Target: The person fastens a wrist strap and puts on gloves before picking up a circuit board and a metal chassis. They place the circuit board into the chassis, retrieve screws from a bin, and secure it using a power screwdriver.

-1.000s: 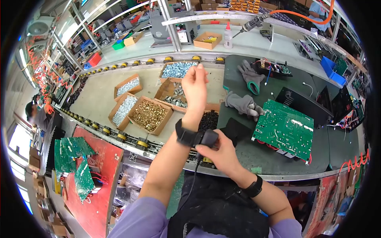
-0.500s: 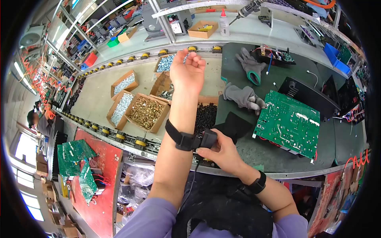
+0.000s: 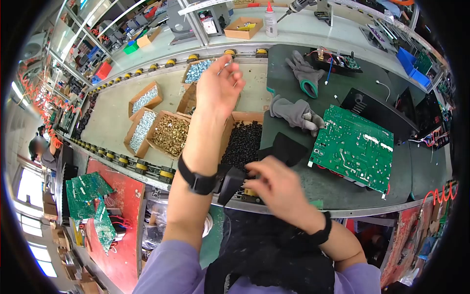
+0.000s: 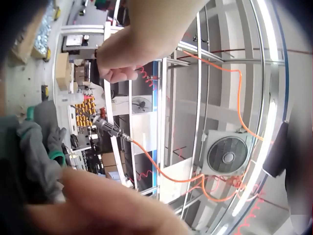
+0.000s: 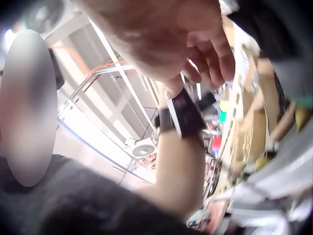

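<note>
Factory benches fill the background, with a conveyor table (image 3: 112, 112) carrying open cardboard boxes of screws and brass parts, and a dark mat (image 3: 342, 191) at the right with a green circuit board (image 3: 353, 147) and grey gloves (image 3: 296, 113).

Near the person's body, the left hand (image 3: 217, 88) is raised over the boxes, fingers loosely bent, holding nothing. The wrist camera (image 3: 230, 182) sits on the strap at the left wrist, just beside the box of black screws (image 3: 243, 143). The right hand (image 3: 275, 183) is blurred; its fingers touch the camera, but a firm grip I cannot tell.

I judge the step in hand is adjusting this camera on its strap. The next move probably needs a steady pinch on the housing while the left forearm is kept quiet.

No brand, label or writing is readable in any view.
</note>
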Demonstrator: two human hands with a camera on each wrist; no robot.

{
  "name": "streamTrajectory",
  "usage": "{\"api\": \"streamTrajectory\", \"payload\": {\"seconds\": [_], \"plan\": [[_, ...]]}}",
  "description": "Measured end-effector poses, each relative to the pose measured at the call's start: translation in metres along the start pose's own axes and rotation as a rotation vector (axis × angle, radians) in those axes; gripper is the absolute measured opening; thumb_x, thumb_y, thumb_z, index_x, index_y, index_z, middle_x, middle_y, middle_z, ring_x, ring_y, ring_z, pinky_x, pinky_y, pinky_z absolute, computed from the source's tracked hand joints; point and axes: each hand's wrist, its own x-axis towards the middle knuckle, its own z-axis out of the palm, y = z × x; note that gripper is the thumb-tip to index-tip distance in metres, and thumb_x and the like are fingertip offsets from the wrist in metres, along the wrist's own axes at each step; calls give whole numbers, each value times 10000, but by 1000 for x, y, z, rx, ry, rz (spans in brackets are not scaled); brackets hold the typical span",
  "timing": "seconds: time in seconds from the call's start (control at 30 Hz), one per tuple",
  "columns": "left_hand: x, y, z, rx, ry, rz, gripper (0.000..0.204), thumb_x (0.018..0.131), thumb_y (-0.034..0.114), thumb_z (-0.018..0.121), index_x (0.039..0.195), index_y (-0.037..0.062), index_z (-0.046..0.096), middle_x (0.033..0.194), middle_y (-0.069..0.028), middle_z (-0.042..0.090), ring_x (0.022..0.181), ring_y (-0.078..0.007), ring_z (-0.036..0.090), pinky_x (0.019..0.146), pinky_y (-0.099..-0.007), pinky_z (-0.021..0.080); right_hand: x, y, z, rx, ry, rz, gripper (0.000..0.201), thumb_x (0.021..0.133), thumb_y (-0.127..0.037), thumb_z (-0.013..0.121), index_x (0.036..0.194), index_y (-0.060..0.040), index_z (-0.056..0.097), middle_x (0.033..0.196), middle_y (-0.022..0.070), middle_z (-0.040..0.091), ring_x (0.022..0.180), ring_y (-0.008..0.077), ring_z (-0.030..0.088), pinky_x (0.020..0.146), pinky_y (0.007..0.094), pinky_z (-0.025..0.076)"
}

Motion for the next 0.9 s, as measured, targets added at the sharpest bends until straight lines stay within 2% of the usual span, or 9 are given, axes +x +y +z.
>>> {"api": "streamTrajectory", "payload": {"seconds": [0.07,0.17,0.33,0.4,0.47,0.53,0.67,0.77,0.9], "plan": [[-15,-3,-17,103,-53,45,160,937,180,515,1046,65,539,804,-22,539,688,-125,473,660,-278,410,11,12,-29,-345,134,-124,194,717,-76,665,907,-46,638,823,61,545,764,259,571,633,379,463],[-36,-13,-43,415,-85,37,143,943,192,520,996,69,570,775,2,556,671,-105,483,650,-251,406,16,35,-54,-831,-109,-156,181,667,-43,631,839,-82,668,835,50,538,843,227,519,728,347,389],[-64,-30,-66,694,-233,-167,181,943,228,554,982,56,598,768,5,592,681,-66,522,645,-208,420,35,47,-49,-749,-176,-208,118,696,-55,650,810,-85,660,815,53,555,828,232,538,719,356,401],[-78,-27,-60,882,-372,-133,199,926,245,587,938,50,621,773,-7,609,684,-56,530,634,-202,425,49,39,-53,-622,105,-114,65,727,-46,650,785,-68,630,771,72,590,790,261,576,710,383,425],[-93,-26,-48,989,-529,-262,284,919,299,601,814,41,658,685,-9,615,572,-56,527,496,-208,397,60,26,-56,-623,153,-91,71,741,-48,654,753,-56,584,724,88,608,736,287,600,681,394,446],[-108,-21,-21,1143,-624,-432,366,917,342,593,721,41,659,576,-12,582,492,-68,507,444,-218,372,63,16,-52,-613,163,88,117,733,-64,671,736,-55,555,717,81,609,716,285,603,653,383,453],[-108,-59,-21,1030,-413,-463,556,952,427,469,621,6,617,466,-41,496,406,-100,441,411,-246,330,61,2,-41,-644,218,-110,177,712,-71,692,712,-68,515,681,65,576,666,266,576,612,369,440],[-96,-69,-32,524,-165,-595,633,989,408,270,517,48,489,430,-37,379,361,-142,306,394,-272,242,55,-1,-43,-709,218,-181,199,701,-78,702,711,-74,504,655,56,534,642,248,551,595,360,430],[-84,-72,-48,156,-221,-529,460,997,333,345,774,13,589,536,-24,464,451,-140,398,458,-252,321,44,0,-40,-704,180,-219,190,670,-73,687,702,-78,500,639,59,514,621,245,541,565,367,425]]}}
